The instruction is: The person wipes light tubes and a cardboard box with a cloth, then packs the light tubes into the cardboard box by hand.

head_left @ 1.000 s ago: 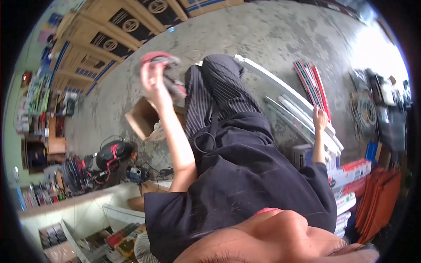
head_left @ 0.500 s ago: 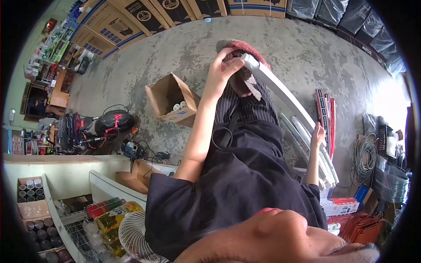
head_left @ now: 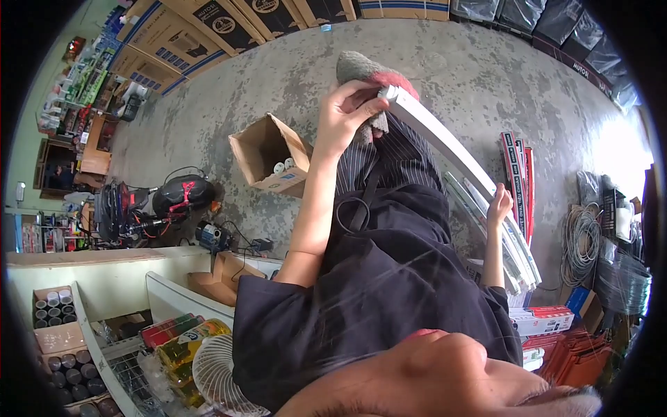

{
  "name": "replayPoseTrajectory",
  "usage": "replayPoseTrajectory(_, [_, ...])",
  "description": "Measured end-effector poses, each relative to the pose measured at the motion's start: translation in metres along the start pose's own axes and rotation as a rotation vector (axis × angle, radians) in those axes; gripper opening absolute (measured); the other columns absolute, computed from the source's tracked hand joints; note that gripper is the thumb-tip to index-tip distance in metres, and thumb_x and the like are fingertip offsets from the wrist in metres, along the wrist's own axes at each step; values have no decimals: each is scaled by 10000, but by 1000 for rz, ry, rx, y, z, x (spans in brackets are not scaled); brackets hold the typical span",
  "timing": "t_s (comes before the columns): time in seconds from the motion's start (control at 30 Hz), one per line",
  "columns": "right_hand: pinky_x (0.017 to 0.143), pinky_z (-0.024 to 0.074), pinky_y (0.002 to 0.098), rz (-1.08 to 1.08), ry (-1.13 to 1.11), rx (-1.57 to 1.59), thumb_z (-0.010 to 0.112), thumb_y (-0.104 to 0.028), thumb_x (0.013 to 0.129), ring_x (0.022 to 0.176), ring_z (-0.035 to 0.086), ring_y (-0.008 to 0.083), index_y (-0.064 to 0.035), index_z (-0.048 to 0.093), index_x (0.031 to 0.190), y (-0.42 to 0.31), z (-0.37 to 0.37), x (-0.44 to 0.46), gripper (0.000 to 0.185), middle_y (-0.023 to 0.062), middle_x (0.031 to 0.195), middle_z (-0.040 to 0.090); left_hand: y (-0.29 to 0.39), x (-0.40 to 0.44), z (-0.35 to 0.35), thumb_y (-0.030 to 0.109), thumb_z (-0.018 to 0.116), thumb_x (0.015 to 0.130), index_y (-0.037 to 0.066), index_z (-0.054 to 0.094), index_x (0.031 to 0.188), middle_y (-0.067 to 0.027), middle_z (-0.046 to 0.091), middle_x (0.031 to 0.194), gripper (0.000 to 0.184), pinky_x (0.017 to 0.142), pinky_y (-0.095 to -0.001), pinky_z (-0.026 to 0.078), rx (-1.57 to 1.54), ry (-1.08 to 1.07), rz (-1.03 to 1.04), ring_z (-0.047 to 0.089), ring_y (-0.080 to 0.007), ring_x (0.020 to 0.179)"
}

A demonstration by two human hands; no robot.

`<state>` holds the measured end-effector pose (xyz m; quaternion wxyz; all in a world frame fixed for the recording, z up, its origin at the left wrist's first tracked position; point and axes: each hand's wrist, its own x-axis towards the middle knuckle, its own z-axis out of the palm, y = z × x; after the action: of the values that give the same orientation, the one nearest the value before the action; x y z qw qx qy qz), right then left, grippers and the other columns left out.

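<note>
A long white tube light runs diagonally across my lap, from the upper middle toward the lower right. My left hand is closed at its near-left end, thumb along the end cap. Bunched under and beyond these fingers is a red and grey cloth, partly hidden by the hand and tube. Farther down the tube, my right hand has its fingers wrapped around it. More long pale strips lie below the right hand, and their far ends are hidden.
An open cardboard box with white round-ended tubes stands left of my legs. Long red and black boxes lie on the floor to the right. Beyond are a motorbike, coiled cable and large cartons. A shelf is lower left.
The cloth's hanging part has drawn up toward my left hand, and more grey cloth shows beyond it. My right hand and the tube have shifted slightly up and left.
</note>
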<state>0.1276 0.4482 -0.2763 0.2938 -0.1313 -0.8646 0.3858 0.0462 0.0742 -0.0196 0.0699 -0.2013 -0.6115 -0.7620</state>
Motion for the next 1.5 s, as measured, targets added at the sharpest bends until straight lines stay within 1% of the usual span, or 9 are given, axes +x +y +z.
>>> replayPoseTrajectory(0.5, [574,344,363,22,-32,80,399,-358,956,584,487,238,55,639,827,3,7,-5,495,136,590,506,9,-5,-16,58,727,786,-23,645,1047,-47,653,927,285,760,-194,474,53,-89,-64,602,-84,836])
replayPoseTrajectory(0.63, [586,357,382,-7,33,49,356,-361,962,603,514,274,53,658,855,-1,8,-7,524,147,605,525,5,-5,-23,171,690,839,-30,645,1044,-51,601,976,291,795,-236,504,179,-81,-127,610,-112,912])
replayPoseTrajectory(0.7, [773,440,392,10,-30,-20,332,-318,967,734,607,314,11,665,869,-4,7,-5,479,159,763,661,2,-4,-21,158,667,856,-26,614,1092,-74,618,1009,304,807,-258,510,-56,-45,-184,610,-125,932])
replayPoseTrajectory(0.77, [928,403,427,-3,-38,-50,338,-307,964,830,641,290,-12,669,907,-8,9,-2,447,125,817,680,-2,-2,-24,191,649,871,-9,596,1125,-106,626,1053,328,825,-306,517,-181,-33,-226,612,-158,960])
replayPoseTrajectory(0.97, [864,453,431,-249,-2,-235,477,-228,915,837,655,261,-60,682,879,-61,1,12,268,119,895,689,-35,12,-63,285,594,894,16,502,1239,-145,508,1258,447,946,-439,451,-324,327,-354,488,-287,1163])
replayPoseTrajectory(1.1, [695,451,398,-350,-64,-235,532,-306,909,654,629,250,-72,634,738,-121,-14,28,307,79,684,646,-62,22,-100,180,501,895,-28,526,1158,-188,506,1244,337,1058,-552,315,-606,291,-316,474,-342,1172])
replayPoseTrajectory(1.2, [693,450,356,-360,-142,-315,547,-389,891,699,628,237,-66,632,782,-140,-17,32,351,76,725,644,-71,17,-107,175,508,891,-40,592,1015,-186,563,1176,262,1058,-635,246,-828,170,-238,476,-338,1173])
replayPoseTrajectory(1.37, [749,443,352,-427,-303,-356,621,-620,727,817,625,233,-69,606,856,-152,-20,33,566,76,801,634,-85,21,-133,186,399,946,-45,530,1110,-215,528,1226,312,1074,-564,263,-805,258,-174,461,-362,1179])
replayPoseTrajectory(1.5, [766,441,361,-421,-336,-306,651,-626,692,828,617,237,-81,593,907,-147,-13,27,589,66,800,623,-80,21,-129,193,350,956,-62,469,1183,-233,451,1305,361,1069,-559,272,-869,169,-147,413,-365,1227])
